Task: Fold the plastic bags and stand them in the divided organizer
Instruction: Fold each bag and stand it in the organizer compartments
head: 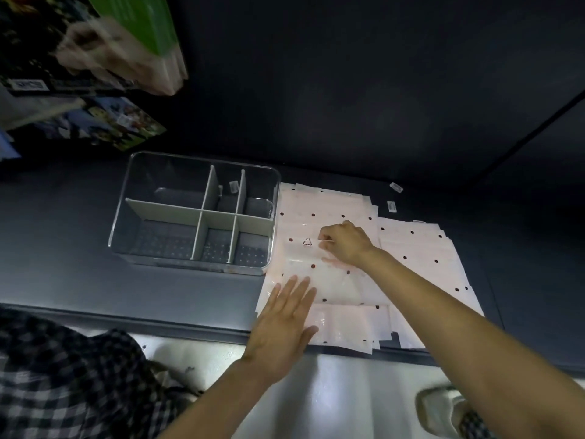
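A dark grey flat table [79, 248] held overlapping pale pink plastic bags with dark dots [421, 255], just right of a clear rectangular organizer with white dividers [202, 213]. The left hand [281, 324] lay flat, fingers straight, pressing the near bags. The right hand [345, 242] pinched the top bag's edge with curled fingers. Small clear tabs [392, 206] lay beyond.

Dark tabletop [63, 236]; colourful boxes [95, 125] far left; small white tags [392, 206]; checkered cloth [63, 375] below.

Organizer [196, 213] compartments stand open from above beside bags [421, 248].
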Motion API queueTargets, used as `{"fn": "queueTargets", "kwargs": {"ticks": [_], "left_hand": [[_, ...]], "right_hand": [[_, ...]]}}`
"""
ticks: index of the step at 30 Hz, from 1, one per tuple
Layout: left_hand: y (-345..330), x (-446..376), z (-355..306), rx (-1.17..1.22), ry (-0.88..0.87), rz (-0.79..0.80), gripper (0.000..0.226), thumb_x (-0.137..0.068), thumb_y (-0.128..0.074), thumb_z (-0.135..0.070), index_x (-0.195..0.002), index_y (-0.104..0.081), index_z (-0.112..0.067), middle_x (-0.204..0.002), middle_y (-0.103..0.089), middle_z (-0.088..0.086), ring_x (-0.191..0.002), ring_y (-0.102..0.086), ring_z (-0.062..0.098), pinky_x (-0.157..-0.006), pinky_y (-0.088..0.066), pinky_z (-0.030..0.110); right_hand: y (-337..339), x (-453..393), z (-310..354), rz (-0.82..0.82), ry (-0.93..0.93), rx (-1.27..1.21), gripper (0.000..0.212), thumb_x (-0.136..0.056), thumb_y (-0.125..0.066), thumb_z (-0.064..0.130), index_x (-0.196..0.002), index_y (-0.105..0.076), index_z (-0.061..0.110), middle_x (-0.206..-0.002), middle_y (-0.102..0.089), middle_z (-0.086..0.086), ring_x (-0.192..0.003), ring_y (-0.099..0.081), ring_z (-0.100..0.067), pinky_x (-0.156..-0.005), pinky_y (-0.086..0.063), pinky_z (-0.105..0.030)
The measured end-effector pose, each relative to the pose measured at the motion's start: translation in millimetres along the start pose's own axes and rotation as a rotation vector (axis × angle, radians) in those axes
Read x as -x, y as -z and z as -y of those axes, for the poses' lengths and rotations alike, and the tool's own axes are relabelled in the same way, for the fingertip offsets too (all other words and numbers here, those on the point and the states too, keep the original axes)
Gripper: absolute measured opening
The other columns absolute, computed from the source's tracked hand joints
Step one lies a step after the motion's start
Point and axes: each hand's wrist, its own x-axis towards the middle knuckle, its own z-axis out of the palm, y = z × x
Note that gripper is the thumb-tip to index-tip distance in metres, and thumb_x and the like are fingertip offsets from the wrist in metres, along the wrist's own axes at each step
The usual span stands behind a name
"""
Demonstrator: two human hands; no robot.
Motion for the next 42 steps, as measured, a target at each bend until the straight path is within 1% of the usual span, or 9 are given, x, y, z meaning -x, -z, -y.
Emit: {"fn": "queueTargets", "kwargs": {"ticks": [9,15,17,20,24,27,32,37,42], "left_hand": [[-21,8,12,-0.206,0.025,0.265,0.069,-0.092,-0.018,-0.057,-0.146,-0.031,-0.016,-0.153,-0.024,0.014,-0.141,-0.021,0.032,-0.112,-0.027,0.048],[-20,11,13,-0.180,0.083,0.293,0.071,-0.086,-0.033,-0.067,-0.145,-0.033,-0.028,-0.149,-0.023,0.027,-0.139,-0.024,0.039,-0.110,-0.029,0.053],[-21,10,13,-0.196,0.071,0.301,0.072,-0.087,-0.018,-0.067,-0.149,-0.017,-0.031,-0.152,-0.005,0.027,-0.142,-0.006,0.039,-0.115,-0.014,0.054],[-16,7,11,-0.185,0.117,0.310,0.068,-0.086,-0.027,-0.065,-0.142,-0.040,-0.028,-0.147,-0.028,0.029,-0.137,-0.028,0.039,-0.109,-0.032,0.052],[-24,11,16,-0.142,0.080,0.330,0.073,-0.088,-0.017,-0.069,-0.147,0.007,-0.033,-0.151,0.020,0.021,-0.141,0.016,0.037,-0.117,0.009,0.045],[-24,11,19,-0.184,0.070,0.383,0.072,-0.087,-0.013,-0.071,-0.141,0.022,-0.038,-0.148,0.031,0.016,-0.142,0.023,0.031,-0.114,0.017,0.042],[-14,5,22,-0.178,0.101,0.438,0.073,-0.084,-0.013,-0.075,-0.147,0.002,-0.043,-0.156,0.019,0.011,-0.144,0.017,0.023,-0.117,0.014,0.041],[-7,-13,18,-0.049,0.128,0.434,0.070,-0.082,-0.029,-0.077,-0.141,-0.031,-0.039,-0.159,0.007,0.007,-0.145,0.014,0.018,-0.117,0.013,0.038],[-6,-34,21,-0.037,0.124,0.418,0.061,-0.085,-0.045,-0.065,-0.135,-0.034,-0.033,-0.158,-0.005,0.003,-0.142,-0.009,0.019,-0.114,-0.016,0.033]], "right_hand": [[-26,-9,-1,-0.240,-0.026,0.004,0.025,-0.097,-0.045,0.025,-0.117,-0.056,0.016,-0.114,-0.060,-0.006,-0.113,-0.044,-0.027,-0.091,-0.035,-0.035],[-41,34,10,-0.592,0.065,-0.141,0.034,-0.095,-0.049,0.018,-0.129,-0.052,0.011,-0.130,-0.053,-0.007,-0.123,-0.045,-0.026,-0.106,-0.030,-0.034],[-56,56,14,-0.540,0.221,-0.100,0.038,-0.096,-0.048,0.018,-0.132,-0.051,0.007,-0.135,-0.053,-0.012,-0.127,-0.046,-0.028,-0.112,-0.030,-0.040],[-86,90,15,-0.223,0.367,0.021,0.058,-0.099,-0.037,0.036,-0.147,-0.022,0.009,-0.154,-0.025,-0.008,-0.144,-0.019,-0.021,-0.119,-0.003,-0.036],[-106,117,-10,-0.047,0.358,0.194,0.079,-0.091,-0.016,0.061,-0.149,-0.001,0.009,-0.155,0.008,-0.001,-0.143,0.012,-0.016,-0.117,0.008,-0.038],[-99,135,-46,0.007,0.264,0.283,0.081,-0.090,-0.012,0.064,-0.148,0.011,0.013,-0.152,0.024,-0.001,-0.142,0.021,-0.014,-0.115,0.017,-0.029],[-83,160,-89,0.062,0.123,0.313,0.080,-0.091,-0.012,0.063,-0.149,0.004,0.011,-0.154,0.021,-0.003,-0.142,0.020,-0.014,-0.116,0.014,-0.029],[-64,141,-65,-0.312,0.225,0.195,0.052,-0.094,-0.044,0.039,-0.126,-0.056,0.001,-0.143,-0.043,-0.015,-0.132,-0.042,-0.031,-0.112,-0.021,-0.047],[-76,112,-59,-0.128,0.164,0.192,0.068,-0.098,-0.036,0.047,-0.150,-0.014,0.010,-0.159,-0.004,-0.004,-0.146,-0.004,-0.017,-0.118,0.003,-0.026]]}}
